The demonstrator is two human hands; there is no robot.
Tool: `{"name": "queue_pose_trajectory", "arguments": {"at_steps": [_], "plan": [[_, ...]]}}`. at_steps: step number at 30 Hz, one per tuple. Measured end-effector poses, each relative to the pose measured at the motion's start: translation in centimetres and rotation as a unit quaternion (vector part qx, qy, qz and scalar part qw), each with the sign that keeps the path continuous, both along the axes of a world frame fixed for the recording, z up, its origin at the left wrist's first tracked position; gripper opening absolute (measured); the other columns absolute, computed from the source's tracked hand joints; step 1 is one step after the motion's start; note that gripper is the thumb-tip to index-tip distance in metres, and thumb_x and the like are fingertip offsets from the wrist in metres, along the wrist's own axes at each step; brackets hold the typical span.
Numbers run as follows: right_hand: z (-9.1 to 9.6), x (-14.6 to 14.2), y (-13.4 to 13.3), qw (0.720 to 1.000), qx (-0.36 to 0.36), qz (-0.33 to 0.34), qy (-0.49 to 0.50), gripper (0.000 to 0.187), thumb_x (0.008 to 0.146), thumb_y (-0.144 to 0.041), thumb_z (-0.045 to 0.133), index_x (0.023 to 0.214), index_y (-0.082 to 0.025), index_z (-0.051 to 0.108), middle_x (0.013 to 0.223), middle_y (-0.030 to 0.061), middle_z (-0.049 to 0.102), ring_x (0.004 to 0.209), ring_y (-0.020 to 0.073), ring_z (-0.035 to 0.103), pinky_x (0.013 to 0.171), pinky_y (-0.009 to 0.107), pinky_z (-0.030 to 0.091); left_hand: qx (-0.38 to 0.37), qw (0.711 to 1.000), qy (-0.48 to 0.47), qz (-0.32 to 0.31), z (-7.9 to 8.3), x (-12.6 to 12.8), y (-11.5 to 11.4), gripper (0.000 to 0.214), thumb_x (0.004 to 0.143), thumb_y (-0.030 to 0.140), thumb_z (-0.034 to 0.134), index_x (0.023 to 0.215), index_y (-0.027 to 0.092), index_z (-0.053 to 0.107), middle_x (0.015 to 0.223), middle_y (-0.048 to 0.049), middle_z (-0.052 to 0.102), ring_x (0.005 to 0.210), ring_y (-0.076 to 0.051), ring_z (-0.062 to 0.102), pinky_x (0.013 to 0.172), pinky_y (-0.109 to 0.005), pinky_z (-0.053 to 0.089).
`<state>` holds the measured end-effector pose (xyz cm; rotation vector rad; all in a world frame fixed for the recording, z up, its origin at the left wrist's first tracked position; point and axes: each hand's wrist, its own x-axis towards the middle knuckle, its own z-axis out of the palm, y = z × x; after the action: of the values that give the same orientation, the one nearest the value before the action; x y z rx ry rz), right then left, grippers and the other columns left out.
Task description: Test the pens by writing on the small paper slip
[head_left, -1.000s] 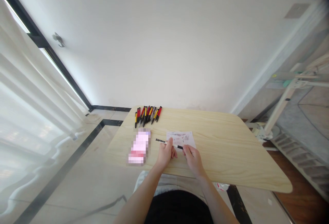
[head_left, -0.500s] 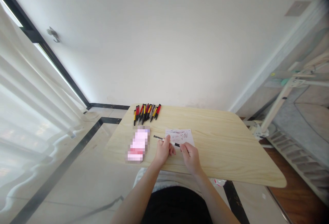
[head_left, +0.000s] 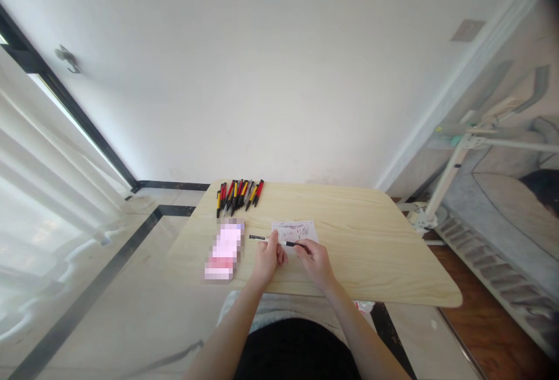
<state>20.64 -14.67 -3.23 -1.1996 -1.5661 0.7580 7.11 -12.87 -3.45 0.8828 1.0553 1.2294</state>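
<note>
A black-and-white pen [head_left: 283, 242] lies crosswise between my two hands, just above the near part of the table. My left hand [head_left: 268, 256] is closed on its white barrel, the thumb on top and the black end sticking out to the left. The fingers of my right hand [head_left: 316, 259] pinch the black end on the right. Behind and partly under the hands is a small sheet of paper [head_left: 301, 230] with dark scribbles. Whether the pen's parts are joined at the right end is too small to tell.
Several red, yellow and black pens [head_left: 238, 195] lie in a row at the table's far left. A blurred phone-like slab [head_left: 225, 251] rests left of my hands. The wooden table [head_left: 371, 240] meets a white wall; a white metal frame [head_left: 449, 170] stands right.
The view has turned slightly to the right, so everything sits further left. Both hands keep hold of the pen, which now lies closer to level.
</note>
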Motion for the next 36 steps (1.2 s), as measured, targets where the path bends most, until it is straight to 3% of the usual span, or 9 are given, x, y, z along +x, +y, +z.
{"name": "queue_pose_trajectory", "arguments": {"at_steps": [4, 6, 13, 21, 27, 31, 36], "plan": [[-0.9, 0.4, 0.4, 0.981, -0.043, -0.105, 0.156, 0.042, 0.083, -0.048, 0.04, 0.086, -0.013, 0.064, 0.057, 0.0005, 0.055, 0.042, 0.0085, 0.041, 0.04, 0.021, 0.033, 0.004, 1.0, 0.003, 0.009, 0.0, -0.1, -0.1, 0.053, 0.077, 0.054, 0.042, 0.037, 0.021, 0.033, 0.03, 0.0024, 0.036, 0.032, -0.012, 0.044, 0.036, -0.024, 0.029], [-1.1, 0.5, 0.5, 0.973, -0.058, -0.119, 0.187, 0.044, 0.084, -0.05, 0.039, 0.083, -0.013, 0.063, 0.054, -0.0007, 0.052, 0.04, 0.0073, 0.037, 0.038, 0.02, 0.029, 0.01, 1.0, 0.01, 0.012, 0.0, -0.1, -0.1, 0.054, 0.079, 0.053, 0.041, 0.036, 0.02, 0.034, 0.03, 0.0021, 0.037, 0.033, -0.011, 0.044, 0.037, -0.024, 0.03], [-0.9, 0.3, 0.4, 0.984, -0.064, -0.064, 0.152, 0.043, 0.085, -0.048, 0.038, 0.076, -0.013, 0.063, 0.06, 0.0015, 0.055, 0.043, 0.0081, 0.038, 0.041, 0.021, 0.031, 0.032, 0.998, 0.054, -0.01, 0.1, -0.2, -0.1, 0.058, 0.082, 0.049, 0.035, 0.033, 0.019, 0.04, 0.032, -0.0009, 0.043, 0.035, -0.011, 0.043, 0.045, -0.025, 0.035], [-1.2, 0.4, 0.4, 0.989, -0.049, -0.07, 0.118, 0.038, 0.084, -0.045, 0.042, 0.084, -0.013, 0.063, 0.057, -0.0003, 0.051, 0.044, 0.009, 0.039, 0.045, 0.022, 0.033, 0.044, 0.997, 0.057, -0.009, -0.1, -0.3, -0.2, 0.058, 0.082, 0.049, 0.035, 0.034, 0.018, 0.041, 0.033, -0.001, 0.044, 0.036, -0.011, 0.043, 0.044, -0.025, 0.034], [-1.2, 0.6, 0.4, 0.985, -0.068, -0.086, 0.132, 0.034, 0.081, -0.045, 0.047, 0.077, -0.014, 0.062, 0.052, -0.0022, 0.047, 0.044, 0.0094, 0.039, 0.042, 0.021, 0.03, 0.044, 0.998, 0.046, -0.012, -0.3, -0.3, 0.0, 0.057, 0.082, 0.049, 0.036, 0.034, 0.019, 0.041, 0.033, -0.0005, 0.043, 0.036, -0.011, 0.043, 0.044, -0.025, 0.033], [-1.5, 0.6, 0.5, 0.982, -0.071, -0.063, 0.163, 0.036, 0.082, -0.045, 0.043, 0.072, -0.015, 0.06, 0.051, -0.0023, 0.047, 0.042, 0.0092, 0.039, 0.04, 0.021, 0.028, 0.036, 0.997, 0.061, -0.014, -0.2, -0.2, 0.0, 0.057, 0.081, 0.05, 0.036, 0.033, 0.019, 0.04, 0.033, -0.0009, 0.043, 0.036, -0.011, 0.043, 0.045, -0.026, 0.035], [-1.7, 0.5, 0.4, 0.991, -0.059, -0.055, 0.111, 0.041, 0.082, -0.046, 0.042, 0.059, -0.016, 0.056, 0.049, -0.0013, 0.047, 0.047, 0.0104, 0.043, 0.044, 0.021, 0.032, 0.044, 0.997, 0.064, -0.019, -0.1, -0.1, 0.0, 0.057, 0.082, 0.05, 0.036, 0.033, 0.019, 0.04, 0.032, -0.0004, 0.042, 0.036, -0.011, 0.043, 0.045, -0.026, 0.035]]}}
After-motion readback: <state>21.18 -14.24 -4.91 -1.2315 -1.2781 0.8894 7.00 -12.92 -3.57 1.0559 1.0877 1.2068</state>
